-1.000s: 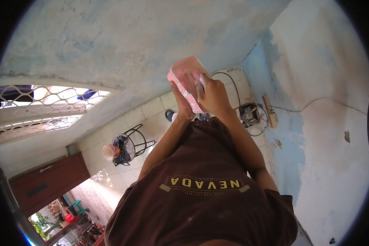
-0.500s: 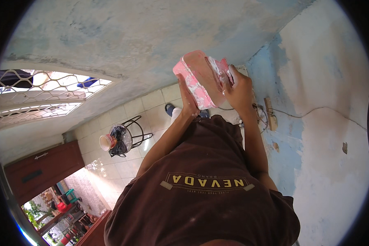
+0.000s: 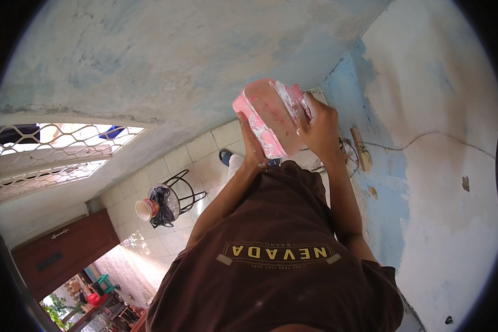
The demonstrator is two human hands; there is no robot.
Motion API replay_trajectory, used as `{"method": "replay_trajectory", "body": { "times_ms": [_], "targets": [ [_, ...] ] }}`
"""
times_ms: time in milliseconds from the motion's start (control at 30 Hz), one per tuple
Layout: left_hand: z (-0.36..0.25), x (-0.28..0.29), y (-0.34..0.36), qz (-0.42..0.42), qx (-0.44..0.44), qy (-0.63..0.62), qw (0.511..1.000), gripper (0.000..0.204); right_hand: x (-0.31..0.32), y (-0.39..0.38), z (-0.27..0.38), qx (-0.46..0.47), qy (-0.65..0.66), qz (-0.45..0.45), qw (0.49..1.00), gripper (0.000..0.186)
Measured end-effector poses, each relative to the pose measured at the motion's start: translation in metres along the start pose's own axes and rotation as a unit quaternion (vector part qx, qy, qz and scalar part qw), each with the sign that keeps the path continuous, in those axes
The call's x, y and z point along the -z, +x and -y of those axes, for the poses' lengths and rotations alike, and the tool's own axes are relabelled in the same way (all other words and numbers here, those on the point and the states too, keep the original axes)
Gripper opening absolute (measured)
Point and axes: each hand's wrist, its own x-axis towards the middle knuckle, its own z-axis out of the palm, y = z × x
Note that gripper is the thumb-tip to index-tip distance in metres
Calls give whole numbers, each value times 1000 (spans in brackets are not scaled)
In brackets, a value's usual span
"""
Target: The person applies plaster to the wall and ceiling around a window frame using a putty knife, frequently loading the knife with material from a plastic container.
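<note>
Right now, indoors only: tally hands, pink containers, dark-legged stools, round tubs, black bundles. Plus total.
Hands: 2 (left hand, right hand)
Pink container: 1
Dark-legged stool: 1
Round tub: 1
Black bundle: 1
Total: 6

A room in what looks like a house, its walls patchy and unfinished.
Around me, the broad wall (image 3: 166,61) is mottled grey and faded blue, and on the right-hand wall (image 3: 442,110) ragged whitish patches meet brighter blue paint; a loose cable (image 3: 420,139) runs across it. Pale square tiles (image 3: 202,146) cover the floor, where a round stool (image 3: 196,200) stands. A window with a honeycomb grille (image 3: 55,138) and a dark brown door (image 3: 66,252) look domestic; green leaves (image 3: 55,310) show beyond the doorway.
</note>
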Motion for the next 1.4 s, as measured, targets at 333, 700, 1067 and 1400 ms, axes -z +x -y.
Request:
{"method": "replay_trajectory", "body": {
  "times_ms": [333, 700, 1067, 1400],
  "targets": [
    [8, 5, 5, -23, -25, 9, 999, 80, -1, 5, 5, -10, -23, 60, 998, 14],
    [5, 12, 15, -27, -64, 28, 997, 82, -20, 0, -10, -28, 23, 18, 999, 10],
    [7, 30, 19, -22, -43, 5, 999, 83, -15, -5, -8, -28, 5, 34, 999, 13],
    [4, 23, 14, -26, -41, 23, 999, 83, -12, -2, 2, -38, -57, 64, 996, 21]
  ]
}}
